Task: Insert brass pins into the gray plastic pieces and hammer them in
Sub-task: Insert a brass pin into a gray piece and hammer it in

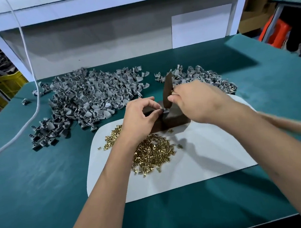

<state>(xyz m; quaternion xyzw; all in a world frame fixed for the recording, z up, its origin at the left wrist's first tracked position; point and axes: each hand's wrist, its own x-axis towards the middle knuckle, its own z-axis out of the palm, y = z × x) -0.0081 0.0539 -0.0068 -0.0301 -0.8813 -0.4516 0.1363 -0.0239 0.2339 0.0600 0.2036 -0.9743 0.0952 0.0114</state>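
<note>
The left hand (142,114) pinches a small plastic piece (164,110) at its fingertips (157,111), on top of a block (172,120). Just right of those fingertips, the right hand (194,101) grips a hammer (168,90), its head touching the piece. Brass pins (153,153) lie on a mat (204,156) nearer than the fingers. Beyond them, a big pile of plastic pieces (90,99) lies to the left and a smaller pile (203,78) to the right, on the table (33,178).
</note>
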